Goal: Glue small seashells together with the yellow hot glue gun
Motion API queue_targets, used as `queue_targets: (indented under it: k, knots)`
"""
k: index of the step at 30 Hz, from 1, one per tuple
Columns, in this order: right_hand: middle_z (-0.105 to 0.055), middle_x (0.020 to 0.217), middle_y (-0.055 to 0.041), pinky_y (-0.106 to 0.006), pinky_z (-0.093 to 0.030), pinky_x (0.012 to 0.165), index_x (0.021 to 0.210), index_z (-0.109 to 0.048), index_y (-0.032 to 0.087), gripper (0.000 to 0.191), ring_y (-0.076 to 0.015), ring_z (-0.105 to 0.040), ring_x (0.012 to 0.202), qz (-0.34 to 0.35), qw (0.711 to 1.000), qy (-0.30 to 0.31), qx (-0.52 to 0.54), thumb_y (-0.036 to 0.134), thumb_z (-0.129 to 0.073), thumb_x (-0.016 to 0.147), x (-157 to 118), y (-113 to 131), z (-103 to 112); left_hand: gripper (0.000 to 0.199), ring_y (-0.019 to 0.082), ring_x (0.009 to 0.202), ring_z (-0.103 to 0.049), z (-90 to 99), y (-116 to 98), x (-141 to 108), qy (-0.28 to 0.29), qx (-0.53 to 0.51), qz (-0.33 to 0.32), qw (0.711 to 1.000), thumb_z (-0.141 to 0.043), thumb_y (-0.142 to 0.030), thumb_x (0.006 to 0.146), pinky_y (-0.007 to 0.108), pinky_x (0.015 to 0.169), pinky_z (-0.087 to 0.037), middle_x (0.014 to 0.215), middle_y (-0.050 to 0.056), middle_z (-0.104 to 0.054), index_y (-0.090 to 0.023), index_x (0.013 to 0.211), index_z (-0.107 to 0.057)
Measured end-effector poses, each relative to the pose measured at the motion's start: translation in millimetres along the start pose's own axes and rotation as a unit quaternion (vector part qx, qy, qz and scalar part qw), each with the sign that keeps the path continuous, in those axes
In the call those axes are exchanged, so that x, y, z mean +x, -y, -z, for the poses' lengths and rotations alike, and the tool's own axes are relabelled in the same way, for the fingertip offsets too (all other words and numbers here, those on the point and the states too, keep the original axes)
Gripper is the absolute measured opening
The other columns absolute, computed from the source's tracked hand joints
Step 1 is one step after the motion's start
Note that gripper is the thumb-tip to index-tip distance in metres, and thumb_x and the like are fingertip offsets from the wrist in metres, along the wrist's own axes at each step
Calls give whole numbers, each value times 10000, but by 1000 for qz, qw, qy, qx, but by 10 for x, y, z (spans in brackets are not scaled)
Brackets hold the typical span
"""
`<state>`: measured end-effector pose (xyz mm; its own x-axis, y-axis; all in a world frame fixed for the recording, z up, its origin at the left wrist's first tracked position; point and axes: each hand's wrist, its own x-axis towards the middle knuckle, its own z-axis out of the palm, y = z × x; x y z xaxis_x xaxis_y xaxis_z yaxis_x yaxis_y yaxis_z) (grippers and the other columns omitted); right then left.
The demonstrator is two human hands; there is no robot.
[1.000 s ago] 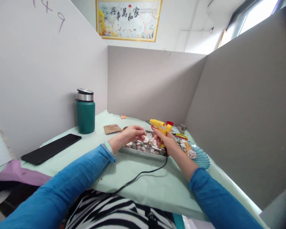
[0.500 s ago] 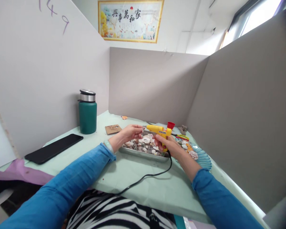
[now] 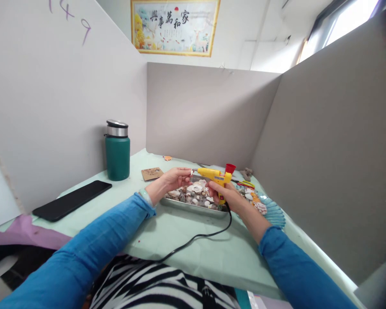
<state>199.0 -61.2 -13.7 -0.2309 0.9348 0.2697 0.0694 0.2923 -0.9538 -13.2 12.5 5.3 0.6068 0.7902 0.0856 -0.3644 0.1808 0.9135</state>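
Note:
My right hand (image 3: 223,192) is wrapped round the handle of a yellow hot glue gun (image 3: 212,174), its nozzle pointing left. A small whitish shell (image 3: 192,173) is pinched between the fingertips of my left hand (image 3: 176,179), right at the nozzle tip; whether they touch I cannot tell. Below both hands lies a metal tray (image 3: 193,208) full of assorted seashells (image 3: 197,189). The gun's black cord (image 3: 196,237) runs down toward my lap.
A green bottle (image 3: 117,156) and a black phone (image 3: 73,200) stand and lie at left. Near the tray are a brown card (image 3: 152,173), a red cup (image 3: 230,168), yellow-handled scissors (image 3: 246,185) and a blue shell-shaped dish (image 3: 273,212). Grey partitions (image 3: 212,111) enclose the table.
Both hands stay nearly in place. The small shell in my left fingers appears slightly turned at the nozzle, and the view has shifted a little.

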Motion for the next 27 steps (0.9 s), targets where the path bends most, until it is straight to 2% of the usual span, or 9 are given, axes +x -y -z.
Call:
queue_targets:
  k: [14,22,27]
  knots:
    - [-562,529,13,-213,-334,402,752,-633,159,311,-70,-440,392,1,1000,5,-2,470,-642,766,10,-35,6,208,61,488,-551,3,8,-6,13,-16,-2,1000,-647,-54,753,219,577,-505,646,17,-610,-66,960,-627]
    - [-566,544,8,-215,-337,408,652,-602,155,339,-64,-444,396,-1,1000,7,-8,473,-643,760,3,-9,-1,212,63,475,-544,-19,-4,-17,3,-19,-2,1000,-650,-51,745,225,565,-508,620,4,-592,-67,955,-625]
    - [-581,575,5,-216,-331,405,660,-602,155,336,-60,-449,398,-1,1000,9,-6,474,-647,753,-4,10,-8,208,59,475,-543,-16,1,-15,2,-17,-6,1000,-650,-53,747,218,565,-501,630,7,-600,-69,952,-622]
